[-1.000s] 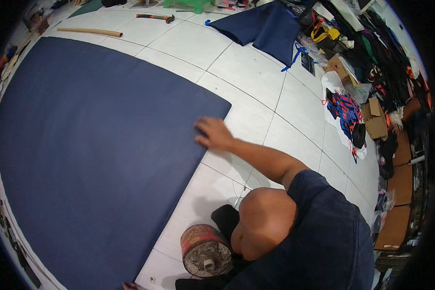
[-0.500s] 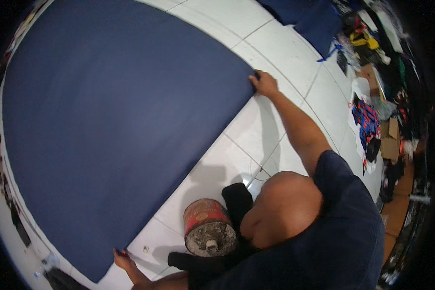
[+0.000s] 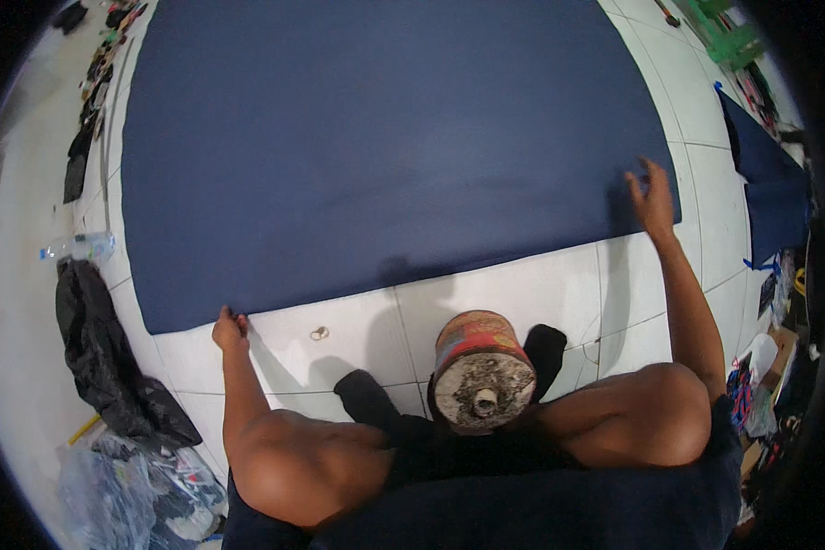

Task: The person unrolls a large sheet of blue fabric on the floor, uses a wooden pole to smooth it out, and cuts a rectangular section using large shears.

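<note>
A large navy cloth [image 3: 385, 156] lies spread flat over the white tiles in front of me. At its near left edge, my left hand [image 3: 230, 331] has its fingers closed on the cloth's border. My right hand [image 3: 653, 203] is over the near right corner, fingers apart and holding nothing; whether it touches the cloth I cannot tell. Between my bent knees, near the black-covered feet, stands a round red can [image 3: 483, 374] with a dirty grey end and a pale knob.
A small ring-shaped thing [image 3: 319, 334] lies on the tiles beside my left hand. To the left are a black garment [image 3: 110, 357], a clear bottle [image 3: 80, 246] and plastic bags [image 3: 128, 495]. Another navy cloth [image 3: 770, 174] and mixed clutter line the right side.
The view has swung to the right, so the cloth's near edge now runs almost across. My right hand has let go of the corner and opened; my left hand stays at the edge.
</note>
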Available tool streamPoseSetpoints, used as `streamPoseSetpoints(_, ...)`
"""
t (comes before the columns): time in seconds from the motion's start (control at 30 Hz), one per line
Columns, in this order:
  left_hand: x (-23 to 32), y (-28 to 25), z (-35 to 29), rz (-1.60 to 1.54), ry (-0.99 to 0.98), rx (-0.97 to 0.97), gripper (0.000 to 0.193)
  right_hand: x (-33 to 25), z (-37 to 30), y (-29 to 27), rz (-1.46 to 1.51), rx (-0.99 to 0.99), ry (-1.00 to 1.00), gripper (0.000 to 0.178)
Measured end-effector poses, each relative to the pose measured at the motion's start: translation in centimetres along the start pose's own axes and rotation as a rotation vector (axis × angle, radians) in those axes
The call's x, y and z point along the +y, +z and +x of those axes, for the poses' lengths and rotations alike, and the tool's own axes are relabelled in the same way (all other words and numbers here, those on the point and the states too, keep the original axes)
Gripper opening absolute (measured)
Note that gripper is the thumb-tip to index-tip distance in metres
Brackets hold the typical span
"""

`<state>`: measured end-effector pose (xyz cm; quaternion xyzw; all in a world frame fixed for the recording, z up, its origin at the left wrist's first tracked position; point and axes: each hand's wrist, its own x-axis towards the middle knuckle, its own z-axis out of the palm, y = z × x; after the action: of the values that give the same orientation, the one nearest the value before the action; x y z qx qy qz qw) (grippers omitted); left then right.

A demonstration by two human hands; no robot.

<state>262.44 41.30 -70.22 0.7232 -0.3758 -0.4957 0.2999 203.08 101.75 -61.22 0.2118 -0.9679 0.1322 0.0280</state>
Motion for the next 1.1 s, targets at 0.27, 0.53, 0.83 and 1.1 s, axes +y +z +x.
streamPoseSetpoints(0.27,-0.7,-0.8,-0.9,-0.227,-0.002,0.000,0.029,-25.8,-13.6,-8.2,0.518,-1.234,-1.207,0.039)
streamPoseSetpoints(0.53,-1.5,0.8,-1.4,-0.251,0.071,-0.144,0.031,-24.9,-17.1,-6.5,0.248,-1.054,-1.411,0.032)
streamPoseSetpoints(0.83,-2.4,0.8,-0.7,-0.209,0.124,-0.163,0.027,-26.8,-13.6,-9.6,0.413,-0.607,-0.808,0.030)
streamPoseSetpoints(1.1,-3.0,0.1,0.0,-0.232,0.134,-0.120,0.024,-31.3,-8.3,-8.0,0.298,-0.468,-0.616,0.031)
